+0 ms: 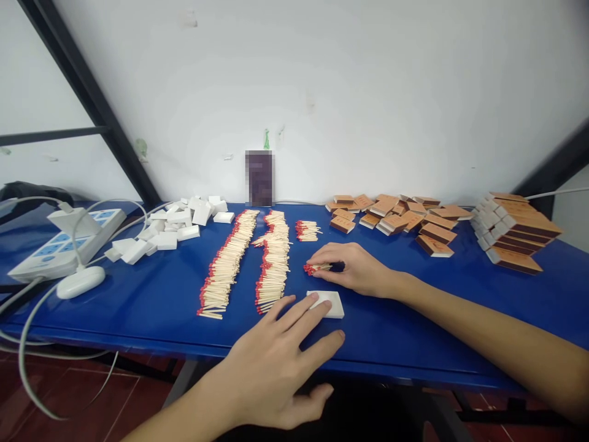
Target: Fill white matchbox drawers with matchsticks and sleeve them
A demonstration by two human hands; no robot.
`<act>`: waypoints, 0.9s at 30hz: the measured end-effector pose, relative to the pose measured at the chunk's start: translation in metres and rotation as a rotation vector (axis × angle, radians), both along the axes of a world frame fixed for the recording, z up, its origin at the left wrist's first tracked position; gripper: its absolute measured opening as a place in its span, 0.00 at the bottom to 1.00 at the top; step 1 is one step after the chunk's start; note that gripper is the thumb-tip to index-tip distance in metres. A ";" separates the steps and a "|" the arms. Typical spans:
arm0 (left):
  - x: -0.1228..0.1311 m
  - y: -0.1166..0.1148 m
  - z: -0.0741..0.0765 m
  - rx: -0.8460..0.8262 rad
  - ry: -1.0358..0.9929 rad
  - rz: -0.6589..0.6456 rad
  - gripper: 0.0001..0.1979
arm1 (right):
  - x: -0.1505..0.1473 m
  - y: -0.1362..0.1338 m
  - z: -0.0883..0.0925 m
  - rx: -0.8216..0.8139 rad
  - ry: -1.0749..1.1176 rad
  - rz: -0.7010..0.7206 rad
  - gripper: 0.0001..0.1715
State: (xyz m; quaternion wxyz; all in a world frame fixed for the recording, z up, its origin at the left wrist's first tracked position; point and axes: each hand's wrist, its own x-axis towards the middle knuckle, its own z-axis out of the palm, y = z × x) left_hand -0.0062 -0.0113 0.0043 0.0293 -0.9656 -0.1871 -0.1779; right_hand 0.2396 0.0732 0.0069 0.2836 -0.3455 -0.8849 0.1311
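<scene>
My right hand (pixel 353 267) is closed around a small bunch of red-tipped matches (pixel 315 268), their heads pointing left, low over the blue table. Nearer to me lies a white matchbox tray (pixel 335 305). My left hand (pixel 289 362) reaches over the tray's left part with fingers spread, two fingertips resting on it. Left of both hands run two long rows of matches, the left row (pixel 229 264) and the right row (pixel 275 264). A short pile of matches (pixel 307 231) lies just beyond my right hand.
White matchbox trays (pixel 177 224) are heaped at the back left, beside a power strip (pixel 64 245) with cables and a white plug. Loose wood-patterned matchbox sleeves (pixel 396 215) lie at the back right. Stacked matchboxes (pixel 519 230) stand farther right. A pixelated dark panel (pixel 260 178) leans against the wall.
</scene>
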 end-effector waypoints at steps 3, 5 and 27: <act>0.000 0.001 -0.001 0.005 -0.038 -0.051 0.22 | -0.002 -0.001 0.001 0.011 0.003 -0.012 0.12; -0.001 0.001 -0.002 0.011 -0.064 -0.088 0.20 | -0.003 -0.001 0.001 0.015 0.001 -0.017 0.12; 0.000 0.002 -0.006 0.057 -0.214 -0.182 0.13 | -0.006 -0.036 0.039 -0.183 0.003 -0.061 0.12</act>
